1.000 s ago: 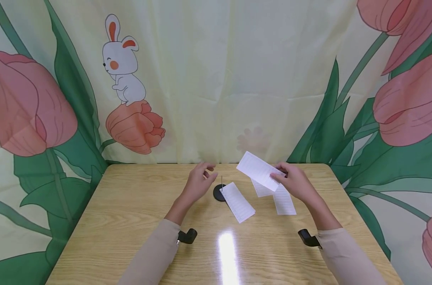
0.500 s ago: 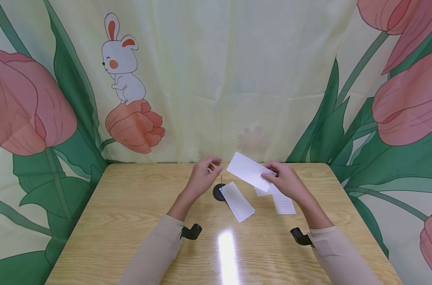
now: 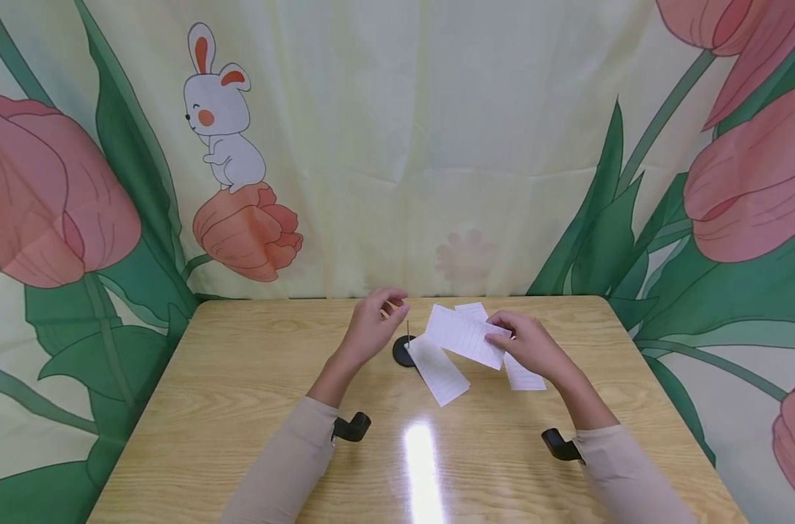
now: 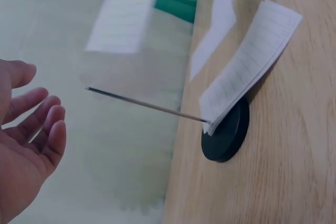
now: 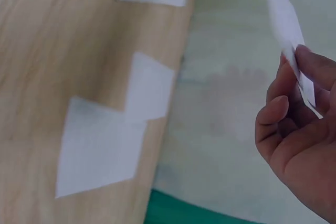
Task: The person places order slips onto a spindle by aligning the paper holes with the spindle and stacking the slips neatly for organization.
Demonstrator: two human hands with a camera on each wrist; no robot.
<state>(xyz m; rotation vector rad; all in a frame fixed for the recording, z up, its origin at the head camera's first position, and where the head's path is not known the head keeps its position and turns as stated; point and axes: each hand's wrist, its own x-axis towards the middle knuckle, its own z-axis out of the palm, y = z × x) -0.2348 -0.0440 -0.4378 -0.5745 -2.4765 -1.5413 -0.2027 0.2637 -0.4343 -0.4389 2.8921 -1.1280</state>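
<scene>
While the right hand (image 3: 527,340) pinches one ruled paper slip (image 3: 463,335) by its near end between thumb and fingers, the left hand (image 3: 371,324) holds nothing, its fingers loosely curved and a narrow gap left at the thumb. Held slip: in the air, flat face showing, its free edge pointing toward the spike (image 4: 147,104); the left wrist view shows air between the two. Spike: thin metal, rising from a round black base (image 4: 227,135), upper length and tip exposed. Spiked slips (image 3: 440,372): a small stack, pierced at one corner low on the spike, the rest reaching past the base's rim over the wooden table (image 3: 240,378). Loose slips: two, meeting at a corner; the far slip (image 5: 150,87) close to the table's far edge, the near slip (image 5: 100,148) farther in. Beyond that edge: a printed curtain (image 3: 371,145).
</scene>
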